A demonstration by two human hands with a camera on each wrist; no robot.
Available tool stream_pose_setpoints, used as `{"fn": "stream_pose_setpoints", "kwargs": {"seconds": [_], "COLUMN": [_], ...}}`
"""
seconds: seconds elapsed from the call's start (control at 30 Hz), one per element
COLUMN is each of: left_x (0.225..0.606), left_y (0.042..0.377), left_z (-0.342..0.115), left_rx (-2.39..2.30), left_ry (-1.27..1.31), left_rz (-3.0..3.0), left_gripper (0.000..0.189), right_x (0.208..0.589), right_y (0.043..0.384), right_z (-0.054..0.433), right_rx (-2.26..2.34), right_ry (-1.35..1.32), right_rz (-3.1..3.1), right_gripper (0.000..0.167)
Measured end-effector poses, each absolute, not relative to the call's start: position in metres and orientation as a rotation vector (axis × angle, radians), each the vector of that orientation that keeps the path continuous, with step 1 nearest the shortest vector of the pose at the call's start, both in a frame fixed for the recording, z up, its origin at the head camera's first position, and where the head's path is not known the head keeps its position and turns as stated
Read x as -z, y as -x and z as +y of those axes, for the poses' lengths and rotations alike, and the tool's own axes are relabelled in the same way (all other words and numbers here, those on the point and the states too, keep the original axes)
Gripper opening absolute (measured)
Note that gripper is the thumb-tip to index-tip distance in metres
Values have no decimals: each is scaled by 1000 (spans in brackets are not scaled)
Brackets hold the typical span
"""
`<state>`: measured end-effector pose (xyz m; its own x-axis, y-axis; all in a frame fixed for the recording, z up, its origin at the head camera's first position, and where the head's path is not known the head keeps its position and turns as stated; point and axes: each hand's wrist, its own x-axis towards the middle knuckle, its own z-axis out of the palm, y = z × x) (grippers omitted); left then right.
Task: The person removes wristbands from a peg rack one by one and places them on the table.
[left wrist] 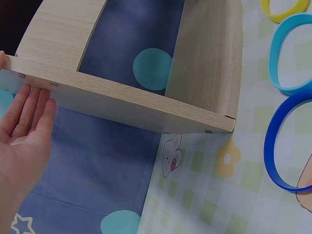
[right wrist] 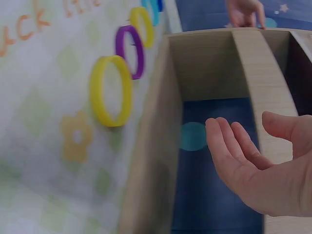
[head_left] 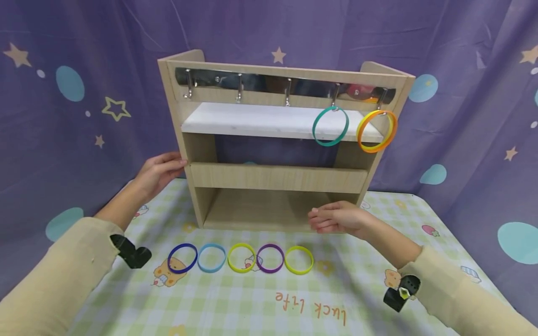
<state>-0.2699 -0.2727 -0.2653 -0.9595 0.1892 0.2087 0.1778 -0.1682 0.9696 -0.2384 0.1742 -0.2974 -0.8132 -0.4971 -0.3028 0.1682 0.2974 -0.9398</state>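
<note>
My left hand (head_left: 161, 173) rests its straight fingertips on the outer left side of a small wooden shelf rack (head_left: 277, 177). In the left wrist view those fingers (left wrist: 31, 114) lie along the side panel. In front of the rack's lower right compartment, my right hand (head_left: 338, 217) hovers with relaxed fingers and holds nothing. Across the rack's top runs a metal hook rail (head_left: 265, 84). A teal wristband (head_left: 315, 135) hangs on the fourth hook from the left. An orange wristband (head_left: 392, 133) and a yellow wristband (head_left: 360, 128) hang together on the rightmost hook.
On the checkered tablecloth (head_left: 235, 308) before the rack lie a dark blue band (head_left: 169, 261), a light blue band (head_left: 212, 270), a yellow band (head_left: 230, 261), a purple band (head_left: 270, 271) and another yellow band (head_left: 299, 272) in a row. A purple curtain (head_left: 105, 154) hangs behind.
</note>
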Motion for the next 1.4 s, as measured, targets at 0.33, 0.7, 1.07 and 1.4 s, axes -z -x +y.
{"fn": "stream_pose_setpoints", "kwargs": {"seconds": [0.33,0.7,1.07,1.4], "left_x": [265,263,267,266], "left_y": [270,270,269,269], "left_z": [-274,-273,-273,-273], "left_rx": [-2356,-2333,-2378,-2364], "left_ry": [-457,-455,-464,-420], "left_rz": [2022,2058,1997,2014], "left_gripper": [16,16,17,16], "right_x": [265,233,222,215], "right_y": [243,235,228,226], "right_z": [178,179,176,166], "right_rx": [1560,1877,2081,2426], "right_ry": [395,416,443,309], "right_rz": [2031,1962,1896,1588], "right_gripper": [54,58,47,50]}}
